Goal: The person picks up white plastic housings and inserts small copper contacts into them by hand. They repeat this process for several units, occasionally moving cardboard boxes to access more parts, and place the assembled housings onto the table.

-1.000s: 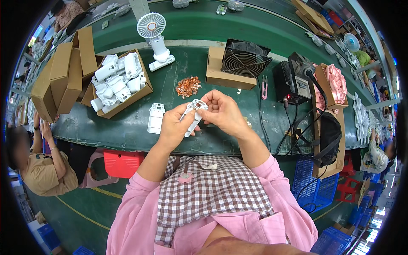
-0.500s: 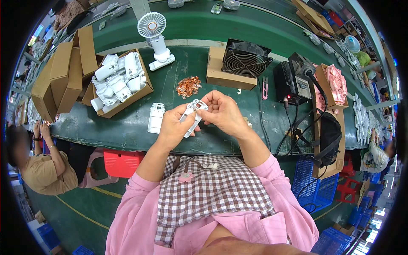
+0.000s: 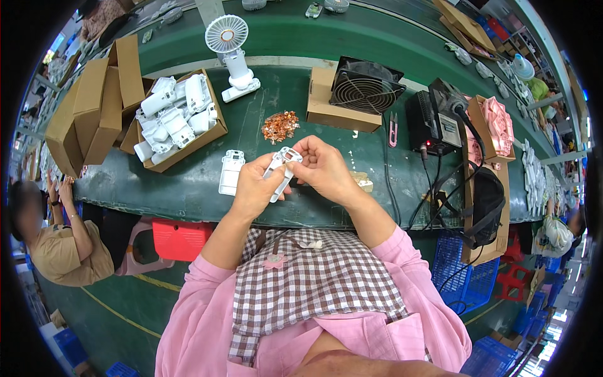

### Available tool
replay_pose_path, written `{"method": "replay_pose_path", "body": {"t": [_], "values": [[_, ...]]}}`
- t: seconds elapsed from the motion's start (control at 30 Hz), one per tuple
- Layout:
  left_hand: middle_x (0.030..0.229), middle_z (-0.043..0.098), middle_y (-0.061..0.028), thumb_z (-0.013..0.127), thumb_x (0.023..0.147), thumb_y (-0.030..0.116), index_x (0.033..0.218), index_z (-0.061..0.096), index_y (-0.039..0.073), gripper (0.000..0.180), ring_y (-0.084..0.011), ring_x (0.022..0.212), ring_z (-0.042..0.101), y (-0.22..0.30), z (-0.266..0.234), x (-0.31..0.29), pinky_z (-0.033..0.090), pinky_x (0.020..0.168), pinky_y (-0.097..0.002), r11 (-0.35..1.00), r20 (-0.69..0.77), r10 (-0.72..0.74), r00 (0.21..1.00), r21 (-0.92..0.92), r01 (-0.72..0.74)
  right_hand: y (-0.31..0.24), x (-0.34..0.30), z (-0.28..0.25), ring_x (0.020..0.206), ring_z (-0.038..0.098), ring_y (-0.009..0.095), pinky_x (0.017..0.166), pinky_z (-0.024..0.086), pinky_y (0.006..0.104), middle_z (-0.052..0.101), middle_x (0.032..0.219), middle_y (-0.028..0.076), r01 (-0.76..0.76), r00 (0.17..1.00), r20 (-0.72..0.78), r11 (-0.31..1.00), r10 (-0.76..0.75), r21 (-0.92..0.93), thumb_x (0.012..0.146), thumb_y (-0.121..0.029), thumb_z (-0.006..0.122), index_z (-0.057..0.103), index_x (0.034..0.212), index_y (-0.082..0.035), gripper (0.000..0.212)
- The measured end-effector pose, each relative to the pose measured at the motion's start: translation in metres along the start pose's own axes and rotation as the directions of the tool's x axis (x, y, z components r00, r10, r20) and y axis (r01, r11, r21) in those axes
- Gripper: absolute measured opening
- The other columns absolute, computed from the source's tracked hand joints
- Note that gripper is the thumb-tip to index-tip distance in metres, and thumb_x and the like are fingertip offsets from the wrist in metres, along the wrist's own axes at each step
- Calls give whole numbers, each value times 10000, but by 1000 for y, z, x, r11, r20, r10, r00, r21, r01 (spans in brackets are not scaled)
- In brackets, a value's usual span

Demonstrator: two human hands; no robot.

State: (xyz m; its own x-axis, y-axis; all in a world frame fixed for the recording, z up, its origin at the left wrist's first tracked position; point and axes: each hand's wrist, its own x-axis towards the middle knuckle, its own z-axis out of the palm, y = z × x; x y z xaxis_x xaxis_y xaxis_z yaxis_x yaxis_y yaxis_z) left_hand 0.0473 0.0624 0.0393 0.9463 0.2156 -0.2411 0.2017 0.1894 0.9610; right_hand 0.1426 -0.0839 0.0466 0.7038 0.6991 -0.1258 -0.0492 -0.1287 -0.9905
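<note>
A white plastic casing (image 3: pixel 277 188), long with an opening at its upper end, is tilted just above the table edge. My left hand (image 3: pixel 253 187) is closed round its side, thumb on top. At the upper end my right hand (image 3: pixel 328 171) has thumb and forefinger pinched together; whatever sits between those fingertips is hidden. Flat on the table, left of my left hand, lies another white casing (image 3: pixel 230 174). Beyond my hands is a small heap of copper-coloured metal pieces (image 3: pixel 280 126).
A cardboard box (image 3: pixel 188 147) full of white casings stands left, near a white handheld fan (image 3: pixel 227 34). A black fan (image 3: pixel 366 88) rests against a carton. Pink snips (image 3: pixel 393 130), a black powered device (image 3: pixel 433 119) and cables are right. Another person (image 3: pixel 69 245) sits left.
My right hand has shifted slightly at the casing's upper end, still pinching. The left hand keeps its hold on the casing. The view has tilted a little.
</note>
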Motion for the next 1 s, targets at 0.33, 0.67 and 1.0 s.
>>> {"method": "replay_pose_path", "body": {"t": [0.33, 0.67, 1.0], "values": [[1119, 619, -242, 509, 947, 202, 1276, 510, 9, 382, -410, 997, 553, -22, -85, 5, 425, 901, -473, 606, -378, 396, 837, 792, 71, 37, 23, -41, 835, 647, 330, 766, 513, 406, 662, 913, 163, -17, 975, -191, 825, -110, -565, 846, -137, 661, 668, 982, -20, 179], [1127, 516, -165, 576, 928, 305, 1280, 526, 20, 456, -347, 1096, 439, -37, -76, -5, 323, 977, -480, 360, -289, 556, 779, 929, 88, 37, 51, 7, 845, 622, 343, 744, 503, 438, 631, 895, 144, 182, 946, -117, 790, -304, -585, 841, -135, 668, 678, 936, -74, 114], [1213, 519, -230, 723, 829, 233, 1304, 511, 23, 561, -407, 1116, 466, 52, -164, 28, 391, 977, -446, 95, -186, 718, 671, 981, 171, 47, 55, 13, 850, 602, 352, 735, 481, 438, 603, 878, 143, 207, 912, -111, 676, -396, -707, 819, -83, 667, 630, 844, -49, 57]]}}
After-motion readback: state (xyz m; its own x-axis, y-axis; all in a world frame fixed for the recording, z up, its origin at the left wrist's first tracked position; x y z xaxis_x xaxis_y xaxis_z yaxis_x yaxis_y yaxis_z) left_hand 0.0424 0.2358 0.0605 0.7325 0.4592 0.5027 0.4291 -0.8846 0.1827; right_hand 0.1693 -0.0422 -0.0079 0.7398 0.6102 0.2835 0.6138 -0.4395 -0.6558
